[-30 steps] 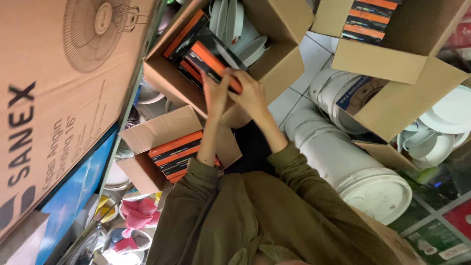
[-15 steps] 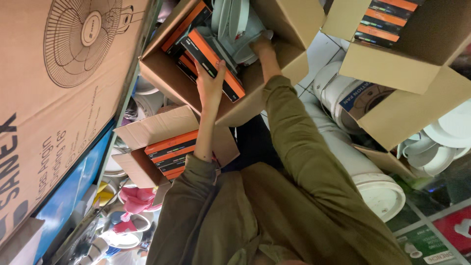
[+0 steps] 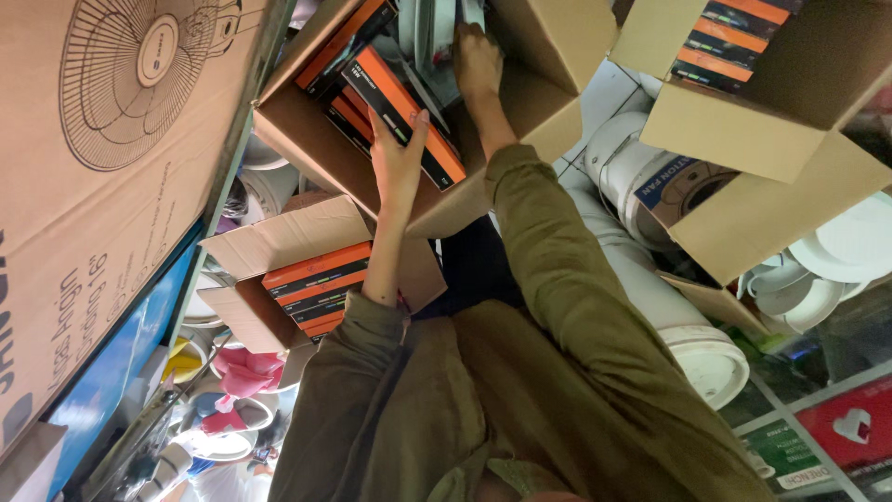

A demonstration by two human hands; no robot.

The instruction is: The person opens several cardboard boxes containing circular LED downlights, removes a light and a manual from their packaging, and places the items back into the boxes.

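Left hand point(image 3: 398, 163): its grip is wrapped around the lower end of an orange-and-black flat box point(image 3: 401, 113), thumb on one face and fingers on the other, tilting that box up out of the open carton point(image 3: 520, 112). Half a second ago the right hand was just arriving at the white items; one second ago both hands met on the same box. Now the right hand point(image 3: 476, 58) is at 1 o'clock from the left, sunk deeper in the carton among white moulded parts point(image 3: 429, 37); whether its grip is closed on one cannot be told, since the fingertips are hidden. The hands have thus split: one steadies the box, the other works in the space behind it.

Count, outward from the hands: about four orange-and-black boxes in this carton, the held one included; a second carton point(image 3: 279, 251) at 7 o'clock holds about five stacked; a third carton point(image 3: 743, 121) at 3 o'clock shows about three. One large fan carton point(image 3: 102, 186) stands at 9 o'clock. Two white buckets point(image 3: 669, 316) lie between the cartons at 4 o'clock.
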